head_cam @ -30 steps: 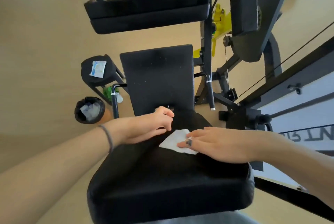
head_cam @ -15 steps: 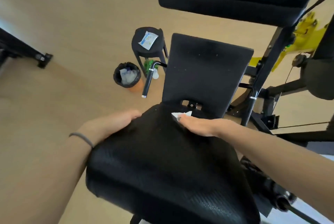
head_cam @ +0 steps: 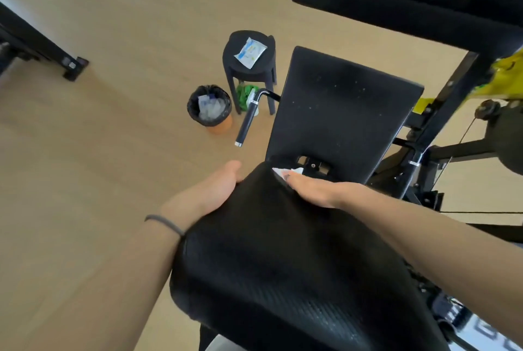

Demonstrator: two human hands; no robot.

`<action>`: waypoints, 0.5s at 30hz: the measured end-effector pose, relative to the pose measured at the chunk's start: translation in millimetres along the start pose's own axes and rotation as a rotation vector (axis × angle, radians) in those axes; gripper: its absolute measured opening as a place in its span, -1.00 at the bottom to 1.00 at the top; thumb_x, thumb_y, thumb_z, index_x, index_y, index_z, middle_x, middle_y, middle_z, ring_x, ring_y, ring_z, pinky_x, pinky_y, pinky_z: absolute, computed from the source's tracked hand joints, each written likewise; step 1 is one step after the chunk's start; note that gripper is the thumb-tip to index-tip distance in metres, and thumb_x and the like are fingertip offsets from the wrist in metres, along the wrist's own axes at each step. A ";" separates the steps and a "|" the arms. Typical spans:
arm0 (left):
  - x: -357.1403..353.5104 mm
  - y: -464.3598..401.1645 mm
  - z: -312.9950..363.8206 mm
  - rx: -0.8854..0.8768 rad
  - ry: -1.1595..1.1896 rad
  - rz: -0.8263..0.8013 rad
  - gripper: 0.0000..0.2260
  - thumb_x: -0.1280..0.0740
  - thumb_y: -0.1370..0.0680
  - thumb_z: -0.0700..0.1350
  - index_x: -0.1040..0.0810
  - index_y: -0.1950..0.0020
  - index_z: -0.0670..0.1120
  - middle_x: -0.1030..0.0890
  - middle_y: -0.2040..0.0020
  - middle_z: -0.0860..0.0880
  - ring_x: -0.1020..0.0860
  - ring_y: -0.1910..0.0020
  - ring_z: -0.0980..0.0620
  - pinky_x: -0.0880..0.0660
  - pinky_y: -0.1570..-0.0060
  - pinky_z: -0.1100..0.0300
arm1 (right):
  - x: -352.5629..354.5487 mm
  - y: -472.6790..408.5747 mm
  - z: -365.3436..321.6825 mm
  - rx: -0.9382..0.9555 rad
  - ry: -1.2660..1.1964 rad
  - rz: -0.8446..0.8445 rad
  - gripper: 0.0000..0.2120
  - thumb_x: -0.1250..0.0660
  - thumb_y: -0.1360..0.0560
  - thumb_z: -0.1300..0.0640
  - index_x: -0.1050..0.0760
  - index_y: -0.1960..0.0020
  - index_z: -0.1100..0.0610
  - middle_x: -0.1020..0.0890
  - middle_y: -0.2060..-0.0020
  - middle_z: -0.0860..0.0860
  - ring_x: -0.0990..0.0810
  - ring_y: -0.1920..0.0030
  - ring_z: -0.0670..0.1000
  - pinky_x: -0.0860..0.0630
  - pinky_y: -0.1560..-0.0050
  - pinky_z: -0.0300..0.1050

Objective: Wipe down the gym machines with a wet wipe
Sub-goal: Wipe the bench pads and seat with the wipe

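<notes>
Head view, looking down: I see the black padded seat [head_cam: 283,251] of the gym machine filling the lower middle, with its upright back pad [head_cam: 339,112] rising beyond it. My right hand [head_cam: 314,186] lies flat on the far end of the seat, fingers straight and together, pressing the white wet wipe [head_cam: 283,173] against the pad just below the gap where seat meets back pad. Only a small crumpled edge of the wipe shows past the fingertips. My left hand [head_cam: 209,189] rests against the seat's left edge, fingers wrapped over the side of the pad; how far they curl underneath I cannot tell. A thin dark band [head_cam: 164,223] circles that wrist.

On the wooden floor [head_cam: 113,138] to the left of the back pad stands a small black stool [head_cam: 249,64] with a flat wipes packet [head_cam: 250,52] lying on top. Just beside the stool is a round bin [head_cam: 209,107] lined with a black bag and holding crumpled white wipes. A black handle [head_cam: 247,121] with silver ends juts out from the machine between the bin and the back pad. A thick black pad [head_cam: 410,2] crosses the upper right corner.
</notes>
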State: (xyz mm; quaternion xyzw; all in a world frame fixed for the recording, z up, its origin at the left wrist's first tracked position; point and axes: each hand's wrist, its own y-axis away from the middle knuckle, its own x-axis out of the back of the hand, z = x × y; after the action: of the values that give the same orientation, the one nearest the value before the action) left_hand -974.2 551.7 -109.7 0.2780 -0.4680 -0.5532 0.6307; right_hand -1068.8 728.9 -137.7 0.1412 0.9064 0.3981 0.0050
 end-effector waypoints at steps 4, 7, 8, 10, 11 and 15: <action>-2.0 -3.8 -3.4 -0.023 0.076 0.020 -0.50 0.10 -0.72 0.08 -0.60 -0.01 -0.07 -0.60 -0.21 -0.14 -0.51 -0.23 -0.06 -0.26 -0.43 0.06 | -7.4 27.6 -6.1 -0.047 0.094 -0.085 -0.54 0.16 -0.76 -0.11 -0.35 -0.51 -0.06 -0.50 -0.37 -0.19 -0.46 -0.21 -0.18 -0.29 -0.16 -0.44; -2.3 -4.4 4.0 -0.036 0.104 0.096 -0.63 0.05 -0.75 -0.06 -0.49 -0.29 -0.17 -0.48 -0.40 -0.21 -0.42 -0.37 -0.10 -0.23 -0.34 0.19 | -28.0 21.7 -20.8 0.231 0.222 -0.205 -0.53 0.18 -0.74 -0.15 0.00 -0.65 -0.21 -0.07 -0.57 -0.35 -0.03 -0.46 -0.41 0.11 -0.32 -0.63; -2.9 -6.4 4.2 -0.043 0.102 0.128 -0.62 0.05 -0.75 -0.09 -0.43 -0.39 -0.21 -0.44 -0.44 -0.22 -0.38 -0.43 -0.10 -0.23 -0.33 0.20 | -29.7 11.0 -22.1 0.297 0.262 -0.206 -0.54 0.18 -0.75 -0.09 0.00 -0.65 -0.18 -0.06 -0.59 -0.33 0.01 -0.47 -0.42 0.15 -0.31 -0.63; -1.7 -10.1 1.4 -0.027 0.122 0.156 -0.56 0.05 -0.74 -0.05 -0.39 -0.45 -0.29 -0.42 -0.45 -0.25 -0.36 -0.46 -0.13 -0.21 -0.37 0.15 | -30.3 -15.9 -27.0 0.284 0.303 -0.174 -0.56 0.15 -0.77 0.01 -0.22 -0.60 -0.08 -0.30 -0.52 -0.19 -0.18 -0.46 -0.28 -0.04 -0.38 -0.48; -1.4 -14.6 -2.6 -0.008 0.134 0.155 -0.54 0.04 -0.74 -0.02 -0.40 -0.45 -0.29 -0.42 -0.45 -0.26 -0.37 -0.45 -0.15 -0.21 -0.40 0.11 | -29.3 -32.3 -24.3 0.257 0.323 -0.148 -0.59 0.12 -0.76 0.05 -0.38 -0.47 0.00 -0.43 -0.39 -0.09 -0.33 -0.38 -0.15 -0.18 -0.37 -0.32; -0.4 -19.9 -7.9 0.016 0.049 0.146 -0.58 0.06 -0.74 0.03 -0.44 -0.40 -0.13 -0.49 -0.33 -0.10 -0.40 -0.40 -0.08 -0.24 -0.39 0.12 | -6.2 -96.8 -6.8 -0.003 0.354 -0.063 -0.55 0.08 -0.75 -0.07 -0.41 -0.44 0.10 -0.42 -0.47 0.05 -0.35 -0.48 0.08 -0.20 -0.43 -0.03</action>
State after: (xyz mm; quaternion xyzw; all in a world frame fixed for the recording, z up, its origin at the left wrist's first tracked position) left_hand -975.8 546.2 -130.4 0.2615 -0.4759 -0.4948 0.6784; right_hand -1088.1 660.2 -203.6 0.0402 0.8966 0.4176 -0.1419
